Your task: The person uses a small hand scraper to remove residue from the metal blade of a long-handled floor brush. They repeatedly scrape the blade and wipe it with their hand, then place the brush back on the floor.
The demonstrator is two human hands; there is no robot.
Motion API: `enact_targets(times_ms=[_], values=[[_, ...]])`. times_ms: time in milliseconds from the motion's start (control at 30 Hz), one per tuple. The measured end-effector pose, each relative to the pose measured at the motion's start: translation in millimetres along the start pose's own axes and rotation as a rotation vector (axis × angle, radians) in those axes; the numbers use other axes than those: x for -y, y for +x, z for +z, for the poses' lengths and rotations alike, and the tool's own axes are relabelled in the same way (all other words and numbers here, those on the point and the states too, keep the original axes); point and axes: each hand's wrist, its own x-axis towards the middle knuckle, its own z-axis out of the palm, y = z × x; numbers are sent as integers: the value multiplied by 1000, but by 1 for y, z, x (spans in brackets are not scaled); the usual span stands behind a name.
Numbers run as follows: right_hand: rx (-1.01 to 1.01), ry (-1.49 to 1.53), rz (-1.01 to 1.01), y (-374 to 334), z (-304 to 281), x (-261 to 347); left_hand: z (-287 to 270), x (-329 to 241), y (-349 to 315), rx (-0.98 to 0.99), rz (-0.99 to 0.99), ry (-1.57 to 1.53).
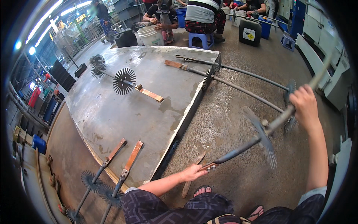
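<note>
A long grey metal rod (238, 148) slants across in front of me, held in both hands. My left hand (190, 174) is closed round its lower end, where a copper strip and bolts (211, 168) show. Higher up, my right hand (304, 104) grips the shaft with fingers wrapped round it. Between the hands sits a slotted metal disc (262, 137), smeared by motion. The rod's far end is blurred too. Below my left hand, a flat brown stick (186, 189) lies on the floor near my foot.
A low metal-topped platform (141, 123) bears a similar disc rod with a copper strip (150, 93). Two more rods (132, 156) lean over its near left edge, and two (238, 86) over its right edge. People, buckets (151, 35), a black canister (250, 33) and a blue stool (201, 40) are behind.
</note>
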Motion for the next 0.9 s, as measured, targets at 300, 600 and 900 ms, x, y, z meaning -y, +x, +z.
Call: enact_targets(times_ms=[300,600,900], values=[[-568,229,-77,159,-80,36,40,-31,42,-640,234,-315],[-94,85,200,-22,-45,1,-81,-53,85,-1064,228,-515],[451,52,855,-333,-41,-22,-175,-40,120,-1096,87,-808]])
